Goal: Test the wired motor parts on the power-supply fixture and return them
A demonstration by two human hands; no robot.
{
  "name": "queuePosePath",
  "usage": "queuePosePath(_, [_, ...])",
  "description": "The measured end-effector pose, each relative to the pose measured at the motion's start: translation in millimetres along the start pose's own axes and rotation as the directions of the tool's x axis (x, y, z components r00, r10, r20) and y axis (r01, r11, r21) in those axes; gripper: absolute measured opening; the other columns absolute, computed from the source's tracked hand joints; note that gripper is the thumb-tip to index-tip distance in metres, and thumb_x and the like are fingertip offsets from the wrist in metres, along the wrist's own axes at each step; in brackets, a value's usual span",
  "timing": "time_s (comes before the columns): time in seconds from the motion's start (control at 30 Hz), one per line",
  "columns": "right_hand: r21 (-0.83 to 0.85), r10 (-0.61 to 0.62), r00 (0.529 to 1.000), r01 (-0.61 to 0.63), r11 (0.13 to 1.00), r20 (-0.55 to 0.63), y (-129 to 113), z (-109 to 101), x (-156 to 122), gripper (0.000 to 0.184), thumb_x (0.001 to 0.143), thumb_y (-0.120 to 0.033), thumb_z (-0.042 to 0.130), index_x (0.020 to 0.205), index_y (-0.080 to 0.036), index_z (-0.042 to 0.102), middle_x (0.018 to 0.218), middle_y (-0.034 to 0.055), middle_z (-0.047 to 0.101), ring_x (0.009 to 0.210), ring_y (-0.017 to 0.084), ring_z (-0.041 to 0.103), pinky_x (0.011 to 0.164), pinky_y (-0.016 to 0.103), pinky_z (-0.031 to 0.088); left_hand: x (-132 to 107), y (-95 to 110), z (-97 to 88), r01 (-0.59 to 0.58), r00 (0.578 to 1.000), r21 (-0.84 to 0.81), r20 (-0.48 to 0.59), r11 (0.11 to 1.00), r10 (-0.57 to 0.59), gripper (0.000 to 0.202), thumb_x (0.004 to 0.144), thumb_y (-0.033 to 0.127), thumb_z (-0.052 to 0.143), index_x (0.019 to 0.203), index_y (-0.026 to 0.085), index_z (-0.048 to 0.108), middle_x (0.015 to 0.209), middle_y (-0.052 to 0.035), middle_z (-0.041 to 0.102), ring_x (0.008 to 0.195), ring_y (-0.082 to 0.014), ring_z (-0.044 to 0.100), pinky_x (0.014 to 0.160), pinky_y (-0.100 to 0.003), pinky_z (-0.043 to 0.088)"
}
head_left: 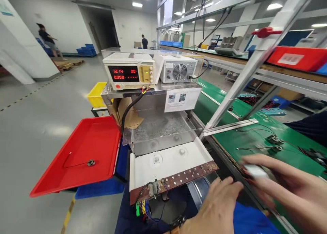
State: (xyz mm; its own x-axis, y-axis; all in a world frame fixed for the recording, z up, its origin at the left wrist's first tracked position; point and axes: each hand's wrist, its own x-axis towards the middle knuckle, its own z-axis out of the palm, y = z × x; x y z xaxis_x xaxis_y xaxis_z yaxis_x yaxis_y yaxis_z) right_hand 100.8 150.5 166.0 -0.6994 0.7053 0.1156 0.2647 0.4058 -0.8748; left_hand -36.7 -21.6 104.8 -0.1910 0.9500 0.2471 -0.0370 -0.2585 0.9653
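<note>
My right hand (pixel 281 183) is closed on a small white object (pixel 257 171) above the edge of the green bench; both are blurred, so its kind does not show. Beside it, lower and to the left, my left hand (pixel 214 206) has bent, slightly parted fingers and nothing visible in them. A white test plate (pixel 168 162) with round seats lies in front of me. Along its near edge runs a brown strip (pixel 189 172) with metal eyelets. Wires and coloured clips (pixel 143 206) hang from that strip. Several small fan-like parts (pixel 274 140) with thin leads sit on the green bench (pixel 245 135).
A red tray (pixel 92 125) on the left holds one small round part (pixel 91 163) with a wire. Behind the plate stand a power supply (pixel 127 70) with red digits and a grey fan-backed unit (pixel 180 70). A slanted metal post (pixel 245 77) rises at right. People are farther off.
</note>
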Motion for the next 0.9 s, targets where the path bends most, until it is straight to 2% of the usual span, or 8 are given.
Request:
queuePosePath(0.07, [0.001,0.029,0.988,-0.03,1.0,0.153,-34.1,79.2,48.6,0.048,0.081,-0.053,0.067,0.123,-0.029,0.065,0.062,0.0033,0.063,0.05,0.018,0.057,0.042,0.03,0.046,-17.5,-18.2,-7.1,0.121,0.99,-0.24,-0.038,0.963,-0.134,0.083,0.068,0.058,0.078,0.136,0.02,0.05,0.116,-0.0177,0.07,0.112,-0.0341,0.063,0.104,-0.05,0.04])
queuePosePath(0.13, [-0.053,-0.015,0.977,0.027,0.998,0.212,-44.2,165.1,89.7,0.046,0.08,-0.054,0.065,0.11,-0.02,0.069,0.067,0.0031,0.067,0.055,0.018,0.061,0.048,0.028,0.047,-38.6,-42.8,-18.0,0.213,0.952,-0.512,-0.084,0.832,-0.295,0.061,0.075,0.06,0.072,0.116,0.018,0.055,0.082,-0.0093,0.073,0.08,-0.0242,0.07,0.083,-0.041,0.05])
queuePosePath(0.23, [-0.385,0.004,0.973,0.088,0.919,0.233,-19.2,277.0,121.7,0.029,0.079,-0.042,0.068,0.088,-0.015,0.072,0.078,0.0088,0.072,0.075,0.021,0.068,0.066,0.028,0.048,-72.9,-79.9,-43.6,0.206,0.826,-0.725,-0.231,0.657,-0.514,0.05,0.072,0.061,0.073,0.092,0.019,0.053,0.059,0.0033,0.06,0.054,-0.0138,0.061,0.057,-0.027,0.045])
queuePosePath(0.33, [-0.624,0.103,0.959,0.087,0.777,0.262,17.7,347.6,121.2,0.028,0.083,-0.04,0.066,0.089,-0.013,0.071,0.09,0.015,0.074,0.09,0.025,0.07,0.072,0.027,0.047,-103.6,-106.3,-74.0,0.142,0.682,-0.753,-0.396,0.642,-0.615,0.058,0.062,0.068,0.076,0.083,0.02,0.052,0.053,0.0081,0.049,0.041,-0.0093,0.048,0.044,-0.023,0.033])
queuePosePath(0.43, [-0.724,0.146,0.954,0.095,0.684,0.263,37.0,380.1,109.5,0.032,0.088,-0.039,0.061,0.099,-0.011,0.069,0.098,0.0186,0.073,0.094,0.026,0.07,0.072,0.027,0.047,-122.7,-117.1,-96.2,0.127,0.611,-0.719,-0.486,0.684,-0.625,0.068,0.056,0.076,0.074,0.085,0.018,0.054,0.051,0.0085,0.047,0.039,-0.0089,0.045,0.042,-0.023,0.03])
queuePosePath(0.6, [-0.77,0.168,0.954,0.088,0.632,0.247,41.4,397.6,102.5,0.038,0.09,-0.042,0.059,0.106,-0.009,0.065,0.097,0.0221,0.072,0.093,0.03,0.071,0.072,0.032,0.049,-125.4,-101.4,-106.6,0.143,0.541,-0.73,-0.508,0.668,-0.671,0.072,0.052,0.079,0.073,0.085,0.016,0.057,0.05,0.0095,0.046,0.036,-0.0043,0.034,0.04,-0.022,0.021])
queuePosePath(0.77, [-0.764,0.192,0.949,0.072,0.641,0.251,46.6,403.4,105.0,0.046,0.089,-0.052,0.058,0.106,-0.01,0.065,0.095,0.0242,0.072,0.092,0.033,0.07,0.073,0.035,0.049,-122.6,-79.0,-104.4,0.217,0.581,-0.77,-0.392,0.6,-0.713,0.068,0.056,0.077,0.072,0.085,0.019,0.054,0.051,0.0103,0.047,0.035,-0.0021,0.027,0.041,-0.022,0.013])
queuePosePath(0.9, [-0.739,0.164,0.952,0.087,0.668,0.26,54.2,388.4,112.7,0.059,0.095,-0.063,0.038,0.103,-0.011,0.066,0.094,0.0239,0.071,0.091,0.033,0.07,0.073,0.036,0.047,-130.0,-74.6,-100.7,0.294,0.625,-0.766,-0.299,0.572,-0.721,0.063,0.057,0.071,0.074,0.087,0.019,0.055,0.053,0.0081,0.051,0.036,-0.0036,0.033,0.04,-0.022,0.011])
